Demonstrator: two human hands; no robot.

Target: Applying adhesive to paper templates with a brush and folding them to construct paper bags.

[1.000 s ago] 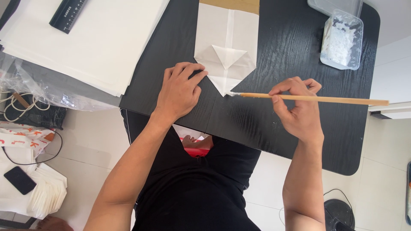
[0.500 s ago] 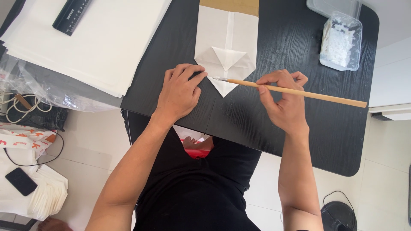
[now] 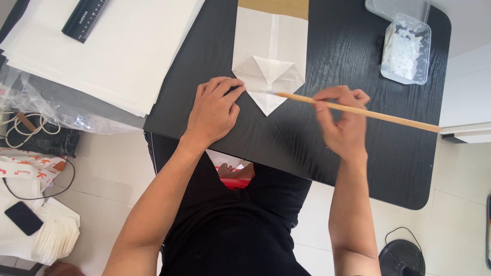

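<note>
A folded white paper bag [image 3: 270, 56] lies on the black table [image 3: 332, 153], its bottom flaps folded into a point toward me. My left hand [image 3: 214, 110] rests flat on the table, fingertips touching the left corner of the folded flap. My right hand [image 3: 343, 121] grips a long thin wooden stick [image 3: 388, 116]. The stick's tip lies over the lower flap of the bag. A clear plastic tub [image 3: 406, 48] holding white paste sits at the table's far right.
A stack of large white paper sheets [image 3: 112, 51] with a black ruler [image 3: 84, 18] covers the table's left. A brown strip [image 3: 273, 7] tops the bag. On the floor lie a phone [image 3: 23, 217], white papers and cords at left, and a round black object [image 3: 404, 258] at right.
My right hand has swept the stick's tip leftward and upward across the bag's pointed flap, and the hand itself moved up a little. My left hand has stayed pressing the flap corner.
</note>
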